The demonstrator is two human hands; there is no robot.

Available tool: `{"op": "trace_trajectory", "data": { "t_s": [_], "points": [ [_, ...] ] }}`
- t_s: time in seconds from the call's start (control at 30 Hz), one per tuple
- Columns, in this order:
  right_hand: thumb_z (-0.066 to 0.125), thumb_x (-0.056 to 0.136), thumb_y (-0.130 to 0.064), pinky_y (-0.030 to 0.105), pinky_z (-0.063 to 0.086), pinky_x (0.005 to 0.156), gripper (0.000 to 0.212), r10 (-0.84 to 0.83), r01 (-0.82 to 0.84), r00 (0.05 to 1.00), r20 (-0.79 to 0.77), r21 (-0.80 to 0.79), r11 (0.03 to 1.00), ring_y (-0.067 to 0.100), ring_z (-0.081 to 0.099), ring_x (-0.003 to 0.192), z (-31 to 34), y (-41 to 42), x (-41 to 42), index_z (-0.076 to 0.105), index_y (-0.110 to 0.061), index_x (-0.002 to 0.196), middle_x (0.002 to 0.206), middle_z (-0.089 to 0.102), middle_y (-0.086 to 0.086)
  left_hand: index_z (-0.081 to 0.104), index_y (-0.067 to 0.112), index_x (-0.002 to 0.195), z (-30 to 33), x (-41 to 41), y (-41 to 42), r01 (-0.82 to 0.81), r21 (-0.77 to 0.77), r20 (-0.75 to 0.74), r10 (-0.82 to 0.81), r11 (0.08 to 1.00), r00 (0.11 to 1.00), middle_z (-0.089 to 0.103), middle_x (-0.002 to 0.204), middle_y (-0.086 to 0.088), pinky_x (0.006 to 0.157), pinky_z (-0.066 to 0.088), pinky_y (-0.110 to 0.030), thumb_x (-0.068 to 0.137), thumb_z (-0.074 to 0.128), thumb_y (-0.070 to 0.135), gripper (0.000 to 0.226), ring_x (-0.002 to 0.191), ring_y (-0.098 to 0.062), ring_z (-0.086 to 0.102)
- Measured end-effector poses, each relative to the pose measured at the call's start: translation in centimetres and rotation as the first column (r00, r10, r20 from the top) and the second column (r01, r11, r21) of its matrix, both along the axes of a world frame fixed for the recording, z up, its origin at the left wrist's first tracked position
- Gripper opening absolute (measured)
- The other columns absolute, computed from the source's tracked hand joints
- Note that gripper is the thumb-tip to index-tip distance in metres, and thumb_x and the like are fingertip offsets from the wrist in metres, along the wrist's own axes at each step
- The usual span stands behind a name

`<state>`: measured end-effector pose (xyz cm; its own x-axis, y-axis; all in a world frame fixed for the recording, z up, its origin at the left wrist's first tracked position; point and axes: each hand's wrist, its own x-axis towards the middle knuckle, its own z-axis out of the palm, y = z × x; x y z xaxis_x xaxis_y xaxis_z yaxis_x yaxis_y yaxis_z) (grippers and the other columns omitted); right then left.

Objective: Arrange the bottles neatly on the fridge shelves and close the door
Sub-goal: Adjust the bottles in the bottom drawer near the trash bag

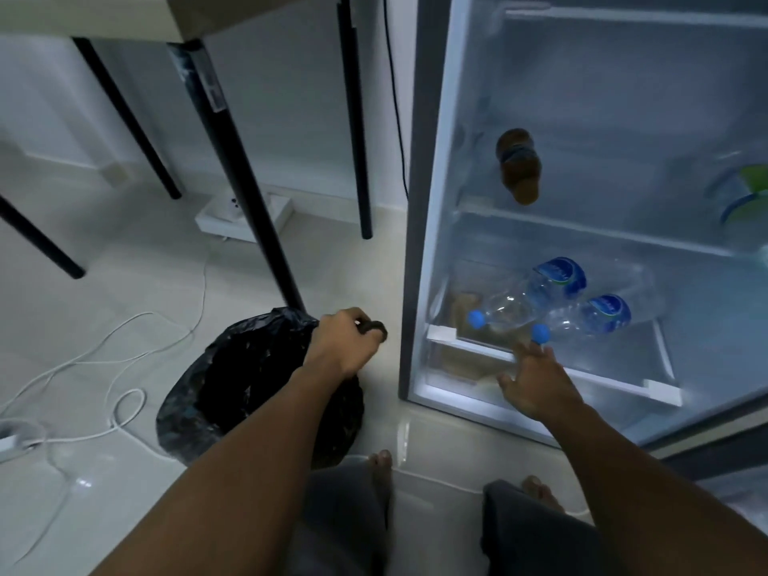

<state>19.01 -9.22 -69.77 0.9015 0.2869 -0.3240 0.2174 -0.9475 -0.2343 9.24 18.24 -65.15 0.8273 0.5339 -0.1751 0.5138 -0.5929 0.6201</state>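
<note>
Lying flat at lower right, two clear bottles (557, 301), caps toward shelf edge (540, 361); right hand (536, 382) spread; left hand (347, 342) gripping black bag (249, 388).

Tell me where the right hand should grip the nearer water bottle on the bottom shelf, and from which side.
Probably the neck just behind the blue cap, coming from the fridge's open front. The nearer water bottle lies on its side with the cap pointing outward, right at the fingertips of the right hand. The other bottle lies close along its left, so a body grip looks cramped.
</note>
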Motion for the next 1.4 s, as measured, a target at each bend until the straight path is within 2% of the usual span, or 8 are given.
{"op": "trace_trajectory", "data": {
  "t_s": [0.27,0.37,0.47,0.6,0.7,0.83,0.97,1.4],
  "points": [
    [0.055,0.091,-0.043,0.049,0.033,0.115,0.074,-0.062,0.062,0.998,0.002,-0.070,0.996,0.041,0.023,0.142,-0.8,2.0,-0.9,0.028,-0.006,0.149,0.154,0.025,0.022,0.067,0.008,0.084,-2.6,-4.4,6.0,-0.186,-0.050,-0.260,0.167,0.981,0.951,0.070,0.082,-0.014,0.064,0.062,-0.041,0.076,0.060,0.034,0.028,0.067,-0.032,0.069],
    [0.055,0.092,-0.047,0.049,0.027,0.117,0.081,-0.081,0.081,0.997,0.004,-0.098,0.992,0.044,0.017,0.145,-1.0,2.6,-1.0,0.020,-0.004,0.152,0.158,0.019,0.024,0.064,0.003,0.083,-3.2,-5.0,6.7,-0.290,-0.196,-0.290,0.227,0.937,0.930,0.066,0.088,-0.019,0.058,0.062,-0.045,0.083,0.061,0.023,0.020,0.071,-0.035,0.068],
    [0.053,0.093,-0.050,0.050,0.029,0.115,0.081,-0.100,0.101,0.995,0.022,-0.102,0.990,0.046,0.019,0.144,-1.2,3.0,-0.8,0.024,-0.002,0.150,0.156,0.021,0.027,0.058,0.005,0.091,-3.3,-5.1,7.0,-0.326,-0.311,-0.308,0.230,0.893,0.923,0.061,0.102,-0.017,0.067,0.062,-0.048,0.091,0.056,0.013,0.009,0.083,-0.035,0.065],
    [0.051,0.093,-0.051,0.051,0.034,0.111,0.076,-0.106,0.109,0.994,0.032,-0.121,0.987,0.047,0.024,0.141,-1.3,3.7,-0.7,0.033,0.000,0.146,0.153,0.026,0.028,0.048,0.008,0.127,-4.8,-5.1,7.1,-0.026,-0.039,-0.329,0.012,0.999,0.944,0.059,0.122,-0.018,0.095,0.051,-0.045,0.092,0.057,0.032,0.044,0.112,-0.037,0.058],
    [0.050,0.093,-0.052,0.051,0.035,0.110,0.075,-0.105,0.109,0.994,0.040,-0.130,0.985,0.048,0.026,0.141,-1.3,3.5,-0.8,0.035,0.001,0.144,0.153,0.029,0.029,0.042,0.009,0.133,-6.3,-5.4,5.2,0.223,0.021,-0.442,-0.192,0.975,0.877,0.056,0.130,-0.019,0.103,0.044,-0.046,0.087,0.058,0.048,0.062,0.120,-0.037,0.054],
    [0.049,0.093,-0.055,0.051,0.036,0.110,0.076,-0.103,0.108,0.994,0.044,-0.147,0.983,0.047,0.026,0.142,-1.4,3.7,-0.8,0.036,0.000,0.144,0.154,0.029,0.028,0.028,0.002,0.138,-7.8,-5.2,3.0,0.408,0.027,-0.541,-0.330,0.912,0.774,0.048,0.134,-0.024,0.103,0.042,-0.047,0.088,0.063,0.022,0.065,0.124,-0.041,0.049],
    [0.047,0.093,-0.057,0.050,0.038,0.109,0.077,-0.107,0.115,0.993,0.059,-0.147,0.982,0.045,0.027,0.143,-1.2,4.0,-0.8,0.038,0.000,0.144,0.156,0.029,0.026,0.026,-0.004,0.140,-8.0,-4.3,2.4,0.458,0.082,-0.506,-0.359,0.885,0.785,0.052,0.131,-0.026,0.097,0.044,-0.044,0.087,0.049,-0.004,0.058,0.120,-0.041,0.054],
    [0.050,0.092,-0.054,0.049,0.035,0.111,0.075,-0.167,0.167,0.986,0.010,-0.104,0.981,0.044,0.025,0.145,-0.3,4.5,-0.9,0.039,-0.001,0.144,0.157,0.027,0.026,0.031,0.000,0.137,-7.1,-0.2,-2.5,0.622,0.125,-0.444,-0.517,0.773,0.732,0.049,0.132,-0.023,0.099,0.042,-0.044,0.087,0.054,0.001,0.054,0.120,-0.041,0.053]
  ]
}}
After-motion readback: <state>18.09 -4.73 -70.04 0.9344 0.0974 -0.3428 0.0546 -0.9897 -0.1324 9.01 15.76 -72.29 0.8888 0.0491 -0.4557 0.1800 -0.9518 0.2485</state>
